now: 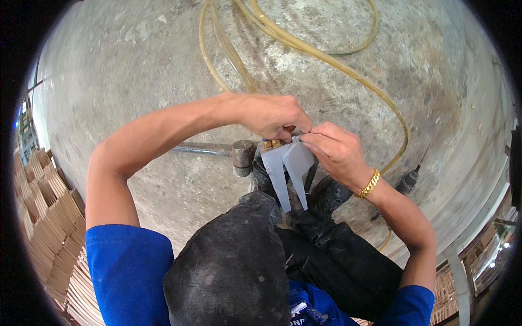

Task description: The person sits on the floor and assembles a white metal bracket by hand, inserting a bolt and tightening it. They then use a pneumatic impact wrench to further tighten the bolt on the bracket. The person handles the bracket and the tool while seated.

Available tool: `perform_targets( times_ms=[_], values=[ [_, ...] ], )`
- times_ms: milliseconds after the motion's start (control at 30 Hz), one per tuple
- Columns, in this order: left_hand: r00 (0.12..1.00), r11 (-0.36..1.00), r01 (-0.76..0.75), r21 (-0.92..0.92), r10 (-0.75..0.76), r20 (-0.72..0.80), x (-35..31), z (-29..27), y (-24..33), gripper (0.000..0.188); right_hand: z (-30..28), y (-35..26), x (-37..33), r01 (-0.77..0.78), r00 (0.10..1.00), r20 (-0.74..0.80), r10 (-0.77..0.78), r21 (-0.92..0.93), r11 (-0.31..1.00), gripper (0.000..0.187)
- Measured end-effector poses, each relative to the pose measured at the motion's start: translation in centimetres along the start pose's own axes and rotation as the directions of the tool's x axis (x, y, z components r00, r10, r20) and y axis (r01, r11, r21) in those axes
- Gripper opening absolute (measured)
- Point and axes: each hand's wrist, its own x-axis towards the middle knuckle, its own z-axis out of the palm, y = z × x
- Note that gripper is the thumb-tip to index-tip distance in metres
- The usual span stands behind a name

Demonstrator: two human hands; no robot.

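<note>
A light-grey angled metal bracket (277, 171) with two long tapering legs stands above my feet, its legs pointing toward me. My left hand (274, 117) is curled over its far end, fingers closed; what they hold is hidden behind the knuckles. My right hand (336, 151), with a gold chain bracelet (370, 183) at the wrist, pinches near the bracket's upper right edge. The fingertips of both hands nearly touch. Brass-coloured fittings (271, 144) show just under the left hand, partly covered.
Left of the bracket lies a hammer with a heavy metal head (242, 157). A dark hand tool with a thin bit (409, 180) rests on the concrete floor (147, 65) at right. Yellowish hoses (348, 70) loop across the far side. Stacked brown boards (51, 217) stand at far left. My dark-clad knee (228, 261) rises in front.
</note>
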Motion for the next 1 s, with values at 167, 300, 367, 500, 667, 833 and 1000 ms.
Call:
perform_targets(
  times_ms=[167, 300, 367, 500, 667, 833, 1000],
  values=[
    [0.999, 0.999, 0.041, 0.027, -0.042, 0.007, 0.0, 0.1, -0.4, 0.02, -0.6, -0.7, 0.5, 0.108, 0.992, 0.093, -0.089, -0.231, 0.967, 0.017],
    [0.996, 0.996, 0.083, 0.013, -0.083, 0.016, 0.3, 0.2, -0.5, 0.019, -0.6, -0.6, 0.4, 0.141, 0.988, 0.106, -0.116, -0.271, 0.952, 0.019],
    [0.997, 0.997, 0.081, 0.016, -0.081, 0.013, 0.2, 0.2, -0.5, 0.019, -0.7, -0.7, 0.5, 0.129, 0.99, 0.084, -0.112, -0.24, 0.962, 0.02],
    [0.997, 0.996, 0.082, 0.02, -0.083, 0.011, 0.1, 0.4, -0.7, 0.019, -0.9, -1.2, 0.5, 0.073, 0.997, 0.045, -0.065, -0.207, 0.976, 0.022],
    [0.997, 0.997, 0.08, 0.01, -0.08, 0.012, 0.2, 0.4, -0.7, 0.022, -1.4, -0.8, 1.0, 0.146, 0.984, 0.131, -0.12, -0.215, 0.966, 0.013],
    [0.997, 0.997, 0.074, 0.028, -0.074, 0.028, 0.4, 0.2, -0.8, 0.023, -1.4, -1.1, 1.5, 0.144, 0.976, 0.2, -0.085, -0.303, 0.942, 0.008],
    [0.99, 0.991, 0.129, 0.032, -0.131, 0.043, 0.4, 0.1, -0.9, 0.023, -1.1, -1.9, 1.7, 0.132, 0.967, 0.253, -0.02, -0.435, 0.891, 0.01]
  ],
)
